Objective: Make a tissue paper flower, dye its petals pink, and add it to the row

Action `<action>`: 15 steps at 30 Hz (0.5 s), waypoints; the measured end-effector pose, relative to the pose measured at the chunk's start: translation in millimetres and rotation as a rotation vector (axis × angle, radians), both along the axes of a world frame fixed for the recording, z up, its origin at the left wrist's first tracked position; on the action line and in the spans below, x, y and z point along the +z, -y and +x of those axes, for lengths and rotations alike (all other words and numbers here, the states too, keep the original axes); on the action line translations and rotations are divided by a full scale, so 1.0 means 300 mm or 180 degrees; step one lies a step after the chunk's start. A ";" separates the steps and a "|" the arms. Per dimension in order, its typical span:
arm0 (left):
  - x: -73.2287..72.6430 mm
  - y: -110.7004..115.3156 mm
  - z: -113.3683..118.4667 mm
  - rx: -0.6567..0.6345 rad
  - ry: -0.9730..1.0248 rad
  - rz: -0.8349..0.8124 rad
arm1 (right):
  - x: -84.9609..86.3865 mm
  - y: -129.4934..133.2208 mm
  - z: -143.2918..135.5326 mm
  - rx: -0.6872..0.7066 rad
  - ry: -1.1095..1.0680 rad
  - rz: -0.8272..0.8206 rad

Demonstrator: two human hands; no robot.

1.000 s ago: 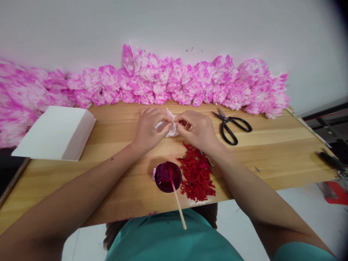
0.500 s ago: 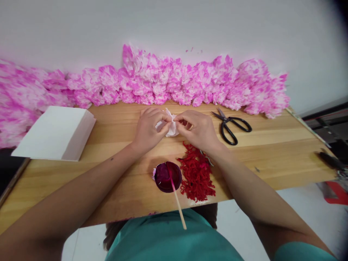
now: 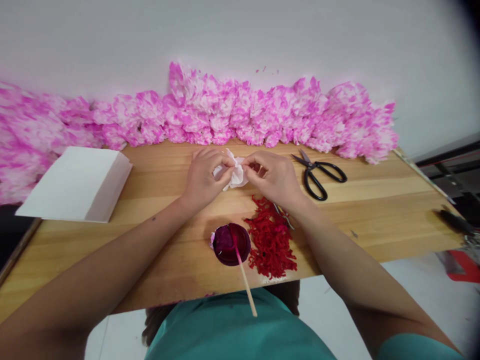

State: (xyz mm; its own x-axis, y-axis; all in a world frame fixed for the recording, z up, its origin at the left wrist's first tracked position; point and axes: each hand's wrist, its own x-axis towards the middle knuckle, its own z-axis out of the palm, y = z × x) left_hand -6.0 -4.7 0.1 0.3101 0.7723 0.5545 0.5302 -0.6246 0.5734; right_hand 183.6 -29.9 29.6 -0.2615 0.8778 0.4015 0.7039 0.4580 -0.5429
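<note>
A crumpled piece of white tissue paper point(image 3: 237, 176) is held just above the table between my two hands. My left hand point(image 3: 208, 175) pinches its left side with thumb and index finger. From the other side my right hand point(image 3: 270, 176) pinches it between thumb and fingertips. Nearer to me sits a small round dish of dark magenta dye point(image 3: 225, 245) with a wooden stick point(image 3: 245, 282) leaning over its rim. Close beside the dish lies a heap of red yarn-like strands point(image 3: 272, 245), with thin wire-like ends showing under my right wrist.
Black-handled scissors point(image 3: 317, 172) lie open to the right of my right hand. A thick stack of white paper sheets point(image 3: 75, 180) stands at the left. Pink and white paper flowers point(image 3: 240, 112) line the wooden table's point(image 3: 157, 170) back edge along the wall.
The white tissue paper has changed shape slightly and looks more spread between my fingers. My right hand has shifted a little to the right. Everything else stays put.
</note>
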 end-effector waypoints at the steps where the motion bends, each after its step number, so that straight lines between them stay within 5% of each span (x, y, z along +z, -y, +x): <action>1: 0.000 -0.001 -0.001 0.0011 -0.0013 -0.0020 | 0.001 -0.001 0.002 -0.0013 -0.0008 -0.0017; 15: 0.008 0.001 0.001 -0.0109 -0.0166 -0.0024 | 0.005 0.005 0.002 0.0212 0.0137 0.0093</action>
State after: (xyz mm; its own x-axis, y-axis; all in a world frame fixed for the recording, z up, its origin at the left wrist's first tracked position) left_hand -5.8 -5.1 2.6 0.3647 0.7649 0.5310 0.5379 -0.6385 0.5504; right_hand 184.3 -31.5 31.1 -0.3366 0.8459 0.4138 0.6936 0.5199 -0.4986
